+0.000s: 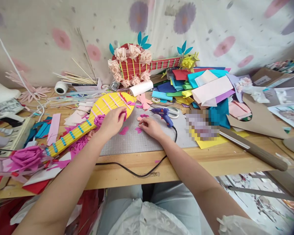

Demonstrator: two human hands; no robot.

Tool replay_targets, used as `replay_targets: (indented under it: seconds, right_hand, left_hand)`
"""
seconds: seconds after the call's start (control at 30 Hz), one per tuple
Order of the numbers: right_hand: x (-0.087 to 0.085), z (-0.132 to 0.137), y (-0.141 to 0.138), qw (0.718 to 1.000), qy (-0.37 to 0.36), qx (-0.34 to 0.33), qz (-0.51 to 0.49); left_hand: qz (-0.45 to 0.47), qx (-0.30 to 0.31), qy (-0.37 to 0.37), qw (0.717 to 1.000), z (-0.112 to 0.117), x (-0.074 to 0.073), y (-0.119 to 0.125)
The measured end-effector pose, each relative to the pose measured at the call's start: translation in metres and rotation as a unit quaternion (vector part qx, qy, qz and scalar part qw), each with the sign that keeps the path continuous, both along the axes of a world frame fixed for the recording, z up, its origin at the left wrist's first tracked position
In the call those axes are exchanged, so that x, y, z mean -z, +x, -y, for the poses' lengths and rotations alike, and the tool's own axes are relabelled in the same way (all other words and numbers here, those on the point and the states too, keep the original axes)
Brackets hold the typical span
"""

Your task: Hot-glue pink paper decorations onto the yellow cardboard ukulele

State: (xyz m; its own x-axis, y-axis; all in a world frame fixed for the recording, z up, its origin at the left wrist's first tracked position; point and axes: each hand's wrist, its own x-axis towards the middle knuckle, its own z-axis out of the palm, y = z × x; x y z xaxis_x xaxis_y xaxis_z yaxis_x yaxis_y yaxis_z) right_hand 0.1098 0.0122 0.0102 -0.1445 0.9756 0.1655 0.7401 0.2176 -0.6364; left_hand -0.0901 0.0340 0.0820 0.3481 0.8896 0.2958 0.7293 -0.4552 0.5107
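A yellow paper guitar [105, 106] with pink and blue strips lies across the grey cutting mat [142, 140]. My left hand [112, 120] rests on the guitar's body edge, fingers curled round a pink paper piece [124, 115]. My right hand [150, 126] lies on the mat, fingertips pinched on a small pink petal [138, 129]. More pink petals [123, 131] lie loose on the mat between the hands. A blue glue gun [163, 114] rests just beyond my right hand, its black cord [137, 173] trailing over the table's front edge.
A red paper guitar with peach flowers [132, 63] leans on the back wall. Coloured paper sheets [201, 86] are piled at the right, scissors [172, 111] by them. A magenta paper rose [26, 156] sits at the left. A long ruler [252, 148] and brown cardboard [259, 120] lie to the right.
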Motion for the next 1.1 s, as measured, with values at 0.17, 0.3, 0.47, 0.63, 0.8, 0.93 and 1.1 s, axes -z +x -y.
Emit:
replay_targets:
  seconds: [0.17,0.3,0.47,0.63,0.8,0.93,1.1]
  right_hand:
    - [0.005,0.001,0.000,0.997,0.038,-0.055,0.032]
    - [0.007,0.002,0.000,0.998,0.039,-0.040,0.025]
    - [0.010,0.002,0.003,0.996,-0.001,-0.001,-0.090]
    - [0.017,0.000,0.004,0.975,-0.019,-0.012,-0.220]
    - [0.019,-0.001,-0.004,0.948,-0.057,-0.064,-0.306]
    - [0.017,0.000,-0.006,0.933,-0.084,-0.076,-0.342]
    - [0.015,0.001,-0.002,0.918,-0.092,-0.078,-0.378]
  left_hand:
    - [-0.034,0.077,0.028,0.996,0.009,0.002,0.015]
    - [0.012,0.113,-0.003,0.993,0.024,0.010,0.034]
    - [0.179,0.081,-0.036,0.980,0.038,0.048,0.045]
    - [0.289,-0.002,-0.114,0.950,0.030,0.085,0.048]
    - [0.370,-0.001,-0.194,0.909,0.021,0.093,0.052]
    - [0.396,-0.047,-0.217,0.891,0.019,0.091,0.051]
    - [0.432,-0.054,-0.219,0.873,0.022,0.086,0.050]
